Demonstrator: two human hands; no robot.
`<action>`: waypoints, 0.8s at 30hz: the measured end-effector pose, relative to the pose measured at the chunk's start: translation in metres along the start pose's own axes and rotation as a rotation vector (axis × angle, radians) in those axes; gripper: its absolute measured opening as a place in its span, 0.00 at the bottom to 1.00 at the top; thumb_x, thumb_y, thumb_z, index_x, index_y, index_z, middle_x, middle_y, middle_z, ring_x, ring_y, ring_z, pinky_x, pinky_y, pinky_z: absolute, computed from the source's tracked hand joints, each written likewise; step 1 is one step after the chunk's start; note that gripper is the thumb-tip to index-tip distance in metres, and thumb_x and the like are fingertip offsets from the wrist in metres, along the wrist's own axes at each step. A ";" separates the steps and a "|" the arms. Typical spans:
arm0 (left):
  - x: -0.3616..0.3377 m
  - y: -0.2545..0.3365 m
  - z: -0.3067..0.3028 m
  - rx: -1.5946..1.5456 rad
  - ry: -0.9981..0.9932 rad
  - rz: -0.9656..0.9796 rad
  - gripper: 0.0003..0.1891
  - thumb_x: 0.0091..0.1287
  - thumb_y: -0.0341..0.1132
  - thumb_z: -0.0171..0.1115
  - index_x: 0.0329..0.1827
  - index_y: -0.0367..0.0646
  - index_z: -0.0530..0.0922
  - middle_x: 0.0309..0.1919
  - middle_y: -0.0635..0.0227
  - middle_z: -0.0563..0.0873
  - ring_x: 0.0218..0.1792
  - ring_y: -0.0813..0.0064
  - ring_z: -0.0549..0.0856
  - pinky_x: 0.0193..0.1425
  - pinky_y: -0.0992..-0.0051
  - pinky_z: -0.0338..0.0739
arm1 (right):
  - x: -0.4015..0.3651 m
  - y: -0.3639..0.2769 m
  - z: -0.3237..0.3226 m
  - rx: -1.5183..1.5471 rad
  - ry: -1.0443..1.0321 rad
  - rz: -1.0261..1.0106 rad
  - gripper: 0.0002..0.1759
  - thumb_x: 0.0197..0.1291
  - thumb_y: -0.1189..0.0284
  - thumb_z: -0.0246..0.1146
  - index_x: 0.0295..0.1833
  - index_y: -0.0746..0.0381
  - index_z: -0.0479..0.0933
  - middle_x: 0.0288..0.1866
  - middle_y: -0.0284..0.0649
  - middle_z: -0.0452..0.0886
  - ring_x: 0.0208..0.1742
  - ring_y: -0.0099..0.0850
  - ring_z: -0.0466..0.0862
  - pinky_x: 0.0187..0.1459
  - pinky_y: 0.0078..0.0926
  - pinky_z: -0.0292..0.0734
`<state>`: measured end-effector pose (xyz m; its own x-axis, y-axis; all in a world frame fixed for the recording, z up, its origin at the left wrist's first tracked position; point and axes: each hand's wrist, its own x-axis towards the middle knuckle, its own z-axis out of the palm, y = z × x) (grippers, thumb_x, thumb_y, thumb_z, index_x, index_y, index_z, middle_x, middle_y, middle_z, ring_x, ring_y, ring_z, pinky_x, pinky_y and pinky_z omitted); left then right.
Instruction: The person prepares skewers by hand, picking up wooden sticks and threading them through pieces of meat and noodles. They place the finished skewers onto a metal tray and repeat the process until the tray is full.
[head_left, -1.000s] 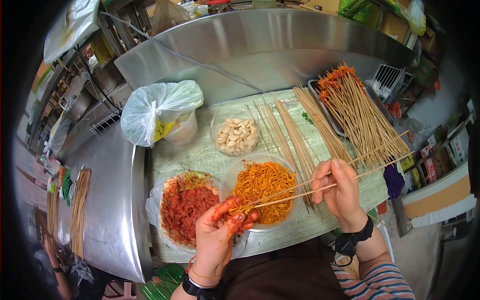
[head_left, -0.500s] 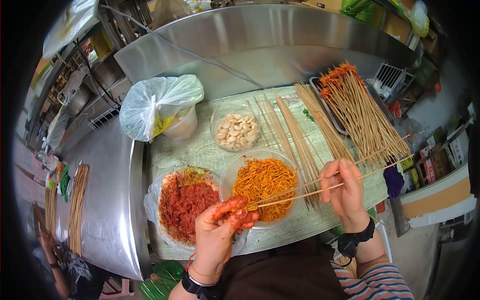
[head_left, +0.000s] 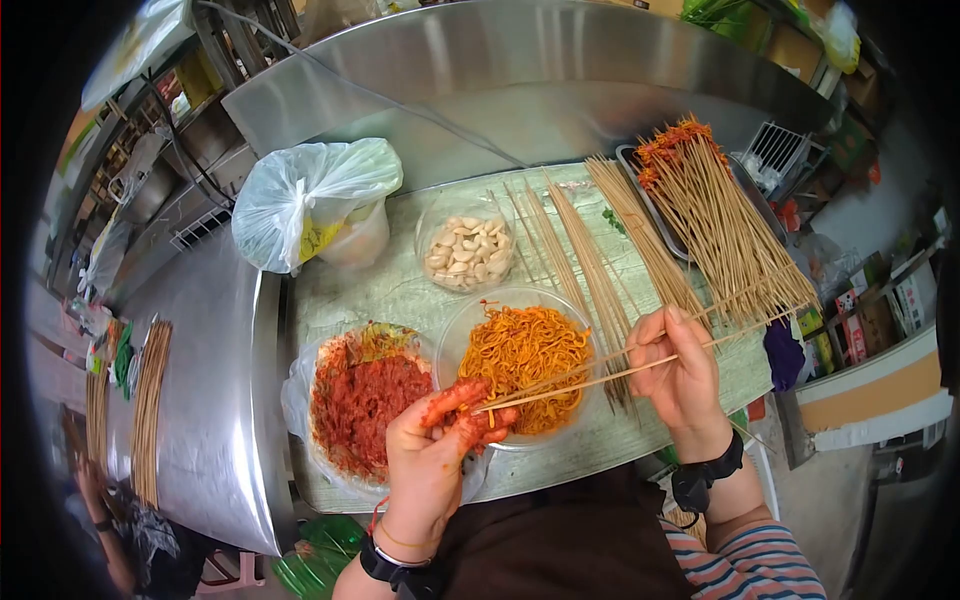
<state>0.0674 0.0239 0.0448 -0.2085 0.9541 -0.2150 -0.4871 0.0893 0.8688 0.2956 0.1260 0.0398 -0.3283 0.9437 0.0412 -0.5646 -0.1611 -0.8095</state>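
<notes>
My left hand (head_left: 432, 445), its fingers smeared red, pinches a bit of orange strand at the tips of two bamboo skewers (head_left: 590, 383). My right hand (head_left: 682, 375) is closed on the same skewers farther along, where they spread apart. Under the skewers stands a clear bowl (head_left: 450, 340) of orange noodle-like strands (head_left: 530, 355). Left of it, beside my left hand, a plastic-lined container holds red minced paste (head_left: 365, 405). What exactly sits between my left fingertips is partly hidden.
Peeled garlic cloves (head_left: 465, 250) fill a clear bowl at the back. A bagged tub (head_left: 355, 235) stands to its left. Loose skewers (head_left: 590, 270) lie in the middle. Several loaded skewers (head_left: 720, 230) rest on a tray at right. Another person's arm (head_left: 115, 540) shows at lower left.
The view has shifted slightly. My right hand has moved a little left and down along the skewers, and their near tips remain at my left fingers.
</notes>
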 end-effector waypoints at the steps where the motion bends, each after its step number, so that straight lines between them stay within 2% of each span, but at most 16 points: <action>1: -0.001 0.002 0.001 0.019 0.003 -0.018 0.12 0.65 0.19 0.53 0.51 0.29 0.74 0.43 0.57 0.83 0.43 0.58 0.86 0.44 0.71 0.84 | 0.000 -0.001 -0.001 -0.030 -0.009 -0.009 0.20 0.72 0.63 0.43 0.36 0.67 0.72 0.25 0.46 0.78 0.18 0.28 0.76 0.21 0.21 0.74; 8: -0.003 0.001 0.000 0.007 -0.025 -0.006 0.11 0.65 0.18 0.52 0.49 0.28 0.74 0.43 0.55 0.83 0.43 0.57 0.86 0.46 0.69 0.83 | 0.003 -0.014 -0.001 -0.210 -0.045 -0.055 0.20 0.72 0.62 0.44 0.36 0.67 0.72 0.24 0.46 0.78 0.17 0.27 0.76 0.21 0.21 0.75; 10: -0.002 -0.004 0.001 -0.005 0.025 0.021 0.10 0.64 0.23 0.58 0.48 0.33 0.77 0.36 0.51 0.86 0.33 0.70 0.87 0.36 0.79 0.81 | 0.003 -0.017 -0.001 -0.221 -0.027 -0.045 0.20 0.72 0.62 0.44 0.36 0.67 0.72 0.24 0.46 0.78 0.17 0.27 0.76 0.21 0.20 0.74; 17: -0.003 -0.011 0.000 0.011 0.000 0.089 0.09 0.64 0.19 0.55 0.46 0.31 0.76 0.38 0.54 0.84 0.37 0.63 0.87 0.39 0.74 0.83 | 0.007 -0.024 0.005 -0.149 -0.003 -0.093 0.22 0.72 0.61 0.43 0.34 0.67 0.72 0.24 0.44 0.78 0.15 0.27 0.76 0.18 0.18 0.72; 24: -0.003 -0.007 0.003 0.124 -0.018 0.116 0.13 0.63 0.18 0.55 0.52 0.31 0.76 0.41 0.58 0.83 0.41 0.62 0.86 0.43 0.73 0.83 | 0.011 -0.031 0.008 -0.253 -0.050 -0.059 0.22 0.72 0.61 0.43 0.35 0.66 0.73 0.22 0.43 0.78 0.14 0.26 0.76 0.18 0.16 0.71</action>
<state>0.0742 0.0209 0.0407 -0.2416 0.9649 -0.1033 -0.3525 0.0120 0.9357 0.3035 0.1386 0.0698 -0.3411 0.9327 0.1169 -0.3792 -0.0227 -0.9251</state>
